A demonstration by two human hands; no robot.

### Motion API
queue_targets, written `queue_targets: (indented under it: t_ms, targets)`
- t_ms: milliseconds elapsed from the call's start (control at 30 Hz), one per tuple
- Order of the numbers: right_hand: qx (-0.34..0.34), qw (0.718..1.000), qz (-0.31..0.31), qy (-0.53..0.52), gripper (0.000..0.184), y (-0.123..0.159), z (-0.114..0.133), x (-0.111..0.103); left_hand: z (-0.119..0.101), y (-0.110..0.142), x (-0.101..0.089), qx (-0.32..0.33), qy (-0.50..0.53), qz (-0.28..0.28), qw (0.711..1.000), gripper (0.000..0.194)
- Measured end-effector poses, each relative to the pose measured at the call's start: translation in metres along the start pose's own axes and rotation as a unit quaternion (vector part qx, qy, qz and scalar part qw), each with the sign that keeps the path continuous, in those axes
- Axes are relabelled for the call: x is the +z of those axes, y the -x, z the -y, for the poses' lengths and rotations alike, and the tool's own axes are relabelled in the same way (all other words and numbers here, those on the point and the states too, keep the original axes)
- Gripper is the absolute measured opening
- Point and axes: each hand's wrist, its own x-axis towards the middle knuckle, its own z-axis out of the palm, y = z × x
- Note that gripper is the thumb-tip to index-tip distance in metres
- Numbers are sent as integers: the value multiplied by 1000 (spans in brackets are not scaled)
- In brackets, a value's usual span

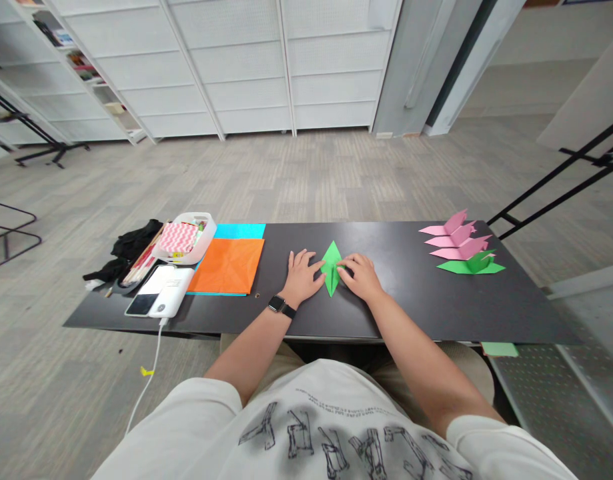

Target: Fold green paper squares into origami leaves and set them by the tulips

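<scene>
A folded green origami paper (331,270), shaped like a narrow diamond with a slit down its lower half, lies flat on the dark table between my two hands. My left hand (303,278) rests palm down at its left, fingers spread on the tabletop and thumb touching the paper's left edge. On the other side my right hand (361,275) has its fingers bent, with thumb and index finger gripping the paper's right edge. A black watch is on my left wrist.
At the right stand several pink paper cranes (459,240) and a green one (473,265). Left are orange paper sheets (229,267), blue paper (240,231), a white bin (202,237), a phone (145,293), a white power bank (173,293) with a cable, and black cloth (136,241).
</scene>
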Motion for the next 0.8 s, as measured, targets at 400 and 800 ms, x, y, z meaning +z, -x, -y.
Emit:
queue_targets:
  t_ms: [400,800]
  targets:
    - [18,998,-55,-20,25,-1,-9,6,1,1,3,-4,13,-2,1000,38]
    - [26,999,-35,7,28,3,-16,8,0,1,2,2,26,16,1000,56]
